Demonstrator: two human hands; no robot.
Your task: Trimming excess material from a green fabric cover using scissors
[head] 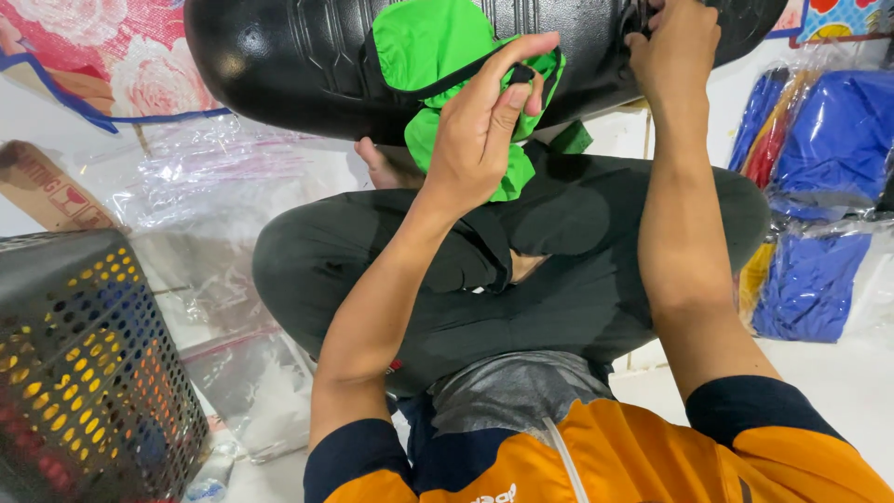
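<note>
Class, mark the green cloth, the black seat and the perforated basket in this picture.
green cloth (430, 42), head view, on its upper fold.
black seat (279, 56), head view, on its glossy left part.
perforated basket (84, 363), head view, on its holed side wall.

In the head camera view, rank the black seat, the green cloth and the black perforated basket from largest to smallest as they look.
1. Black seat, widest across the top.
2. Black perforated basket; it is cut off by the frame and nearer the camera, so this place is unsure.
3. Green cloth, held by the left hand.

black basket blocking left, blue bagged packs crowding right, bare floor open lower right
</note>
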